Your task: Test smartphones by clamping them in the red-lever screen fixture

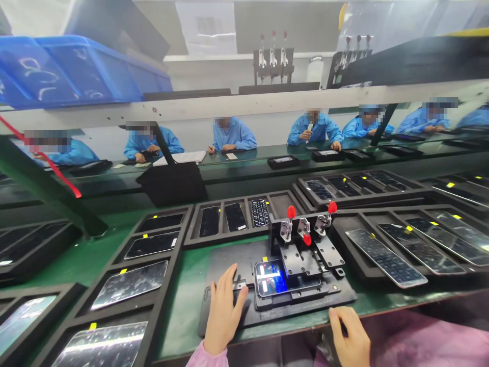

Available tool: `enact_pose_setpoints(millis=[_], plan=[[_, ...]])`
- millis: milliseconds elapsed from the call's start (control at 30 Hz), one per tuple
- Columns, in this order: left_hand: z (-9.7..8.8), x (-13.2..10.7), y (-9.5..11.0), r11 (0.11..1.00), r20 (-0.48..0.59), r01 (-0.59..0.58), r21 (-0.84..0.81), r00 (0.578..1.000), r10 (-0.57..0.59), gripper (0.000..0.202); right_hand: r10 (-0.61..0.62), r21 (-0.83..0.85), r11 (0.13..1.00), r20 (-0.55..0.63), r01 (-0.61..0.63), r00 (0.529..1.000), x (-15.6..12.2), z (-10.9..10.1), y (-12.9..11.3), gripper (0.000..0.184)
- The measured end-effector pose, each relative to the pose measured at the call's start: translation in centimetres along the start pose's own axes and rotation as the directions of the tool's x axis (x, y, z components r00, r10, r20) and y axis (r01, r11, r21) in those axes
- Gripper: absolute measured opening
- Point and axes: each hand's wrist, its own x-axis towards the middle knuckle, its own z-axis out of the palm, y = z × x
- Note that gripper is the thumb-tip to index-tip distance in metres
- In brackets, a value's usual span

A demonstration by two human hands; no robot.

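Observation:
My left hand (pixel 224 306) lies at the left end of a black test fixture (pixel 282 311), its fingers stretched out and touching a small metal part there. A phone screen panel (pixel 269 279) sits in the fixture, lit blue and white at its left, with a yellow tab on top. Black clamp blocks (pixel 301 260) cover its right part. Above them stand toggle clamps with red tips (pixel 291 212); the middle tip points down. My right hand (pixel 350 336) rests by the table's front edge, right of the fixture, loosely curled with a gap between thumb and finger. Nothing shows in it.
Black foam trays of screen panels flank the fixture on the left (pixel 168 285), behind (pixel 187 229) and right (pixel 359 272). One panel (pixel 385 257) overhangs its tray's front. A blue bin (pixel 76 71) sits on the overhead shelf. Several co-workers in blue (pixel 234 135) sit opposite.

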Motion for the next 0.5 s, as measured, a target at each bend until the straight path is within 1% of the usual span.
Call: enact_pose_setpoints(millis=[67, 100, 200, 300, 367, 500], plan=[[0.1, 0.0, 0.1, 1.0, 0.011, -0.002, 0.014, 1.0, 0.002, 0.045, -0.109, -0.053, 0.993, -0.008, 0.108, 0.994, 0.0, 0.9, 0.3, 0.016], [0.1, 0.0, 0.2, 1.0, 0.012, -0.005, 0.023, 1.0, 0.004, 0.046, -0.139, -0.083, 0.987, -0.013, 0.138, 0.99, 0.1, 1.2, 0.4, 0.016], [0.2, -0.1, 0.2, 0.999, 0.014, -0.021, 0.044, 1.0, 0.02, 0.046, -0.203, -0.165, 0.967, -0.033, 0.195, 0.979, 0.2, 1.7, 0.3, 0.016], [0.3, -0.1, 0.0, 0.997, 0.022, -0.034, 0.067, 0.999, 0.032, 0.046, -0.28, -0.227, 0.94, -0.084, 0.255, 0.956, 0.2, 1.9, 0.3, 0.018], [0.3, -0.1, -0.2, 0.996, 0.025, -0.036, 0.086, 0.999, 0.034, 0.045, -0.311, -0.253, 0.927, -0.1, 0.278, 0.945, 0.2, 1.9, 0.4, 0.02], [0.4, 0.0, -0.3, 0.991, 0.021, -0.047, 0.123, 0.999, 0.044, 0.045, -0.315, -0.255, 0.924, -0.086, 0.284, 0.945, 0.3, 1.9, 0.3, 0.022]])
